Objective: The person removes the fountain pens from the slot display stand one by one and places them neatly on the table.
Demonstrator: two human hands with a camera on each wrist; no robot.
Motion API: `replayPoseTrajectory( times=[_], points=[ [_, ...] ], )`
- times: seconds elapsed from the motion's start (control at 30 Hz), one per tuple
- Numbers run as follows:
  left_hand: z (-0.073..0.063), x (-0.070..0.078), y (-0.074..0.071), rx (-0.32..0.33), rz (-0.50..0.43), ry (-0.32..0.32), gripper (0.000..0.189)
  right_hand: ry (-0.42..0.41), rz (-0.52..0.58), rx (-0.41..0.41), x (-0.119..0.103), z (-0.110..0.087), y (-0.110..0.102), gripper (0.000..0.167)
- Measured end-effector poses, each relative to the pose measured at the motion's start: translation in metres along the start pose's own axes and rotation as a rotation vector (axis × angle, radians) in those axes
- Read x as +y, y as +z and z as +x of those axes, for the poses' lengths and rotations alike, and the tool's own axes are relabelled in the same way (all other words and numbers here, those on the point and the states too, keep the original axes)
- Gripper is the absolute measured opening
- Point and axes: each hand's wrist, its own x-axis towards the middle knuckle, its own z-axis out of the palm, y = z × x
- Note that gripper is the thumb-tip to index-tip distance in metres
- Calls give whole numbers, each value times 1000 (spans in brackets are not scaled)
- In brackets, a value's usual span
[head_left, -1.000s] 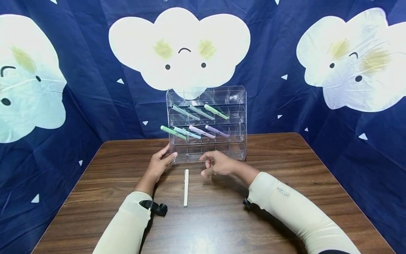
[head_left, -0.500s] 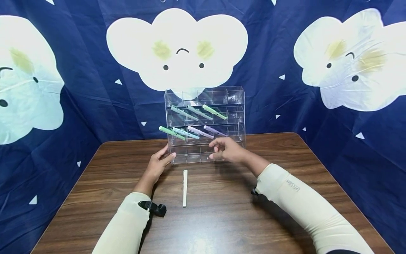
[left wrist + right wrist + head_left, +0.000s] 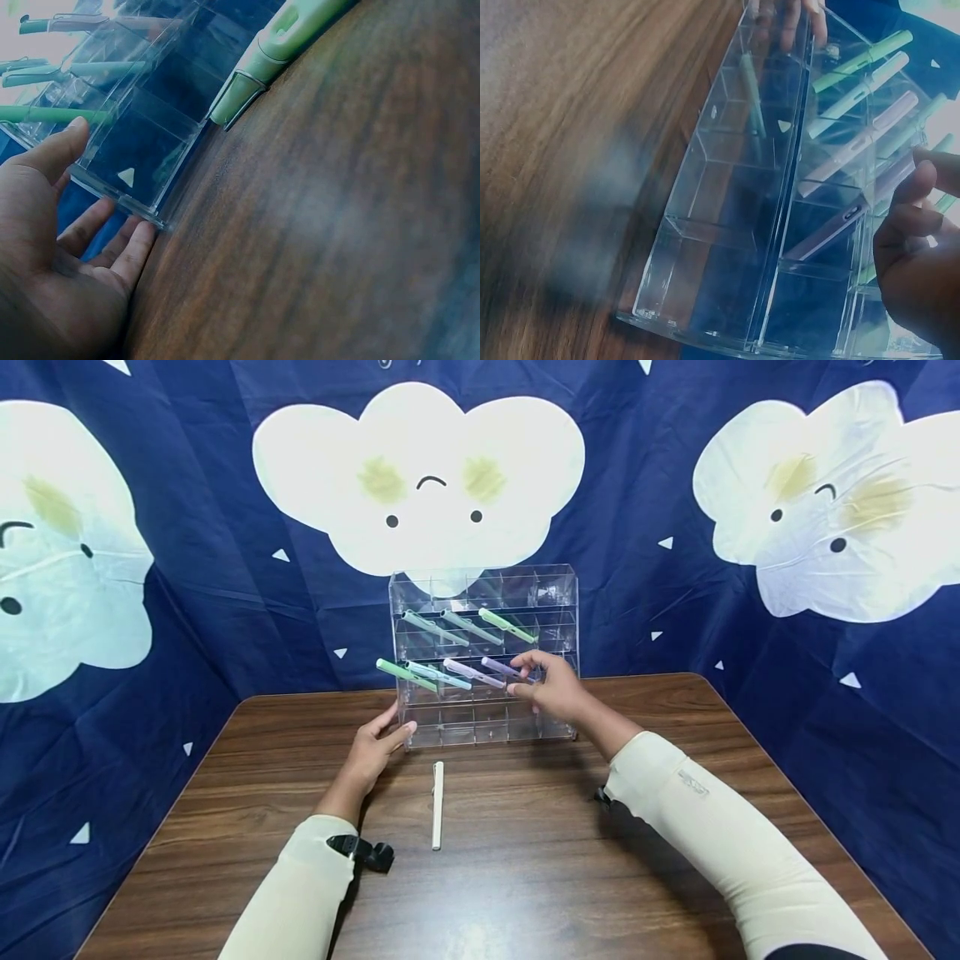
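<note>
A clear tiered display rack (image 3: 491, 727) stands at the back of the table, with several pastel pens slanting out of its two middle tiers. My left hand (image 3: 375, 747) holds the rack's lower left corner, thumb at the front and fingertips along the side and base edge in the left wrist view. My right hand (image 3: 553, 685) is at the purple pen (image 3: 498, 666), index finger above it and thumb below with a gap between; the pen's lower part is partly hidden by the fingers. A white pen (image 3: 437, 806) lies on the table before the rack, its clip toward the rack.
Left of the purple pen sit a pink pen (image 3: 472, 672), a light blue pen (image 3: 438, 675) and a green pen (image 3: 405, 674). Above them is a yellow-green pen (image 3: 507, 626) beside two grey-blue ones. A blue cloud-print curtain (image 3: 637, 627) hangs behind the wooden table (image 3: 525, 860).
My right hand has moved up and to the right, from in front of the rack's bottom tier to the purple pen. The left hand and the white pen have stayed in place.
</note>
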Motion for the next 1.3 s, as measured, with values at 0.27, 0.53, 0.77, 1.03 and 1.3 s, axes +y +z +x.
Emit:
replayPoseTrajectory(
  times=[0.27, 0.53, 0.77, 1.03, 1.3],
  points=[
    [1, -1, 1, -2, -14, 1, 73, 15, -97, 100, 10, 11, 2, 45],
    [3, -2, 1, -3, 6, -6, 74, -5, -163, 145, 22, 18, 8, 43],
    [2, -1, 0, -3, -6, 2, 73, -16, -135, 151, 28, 21, 17, 39],
    [2, -1, 0, -4, 6, -4, 75, -11, -108, 185, 31, 23, 24, 35],
    [0, -1, -1, -3, 8, -3, 75, -19, -74, 198, 34, 25, 29, 34]
  ],
)
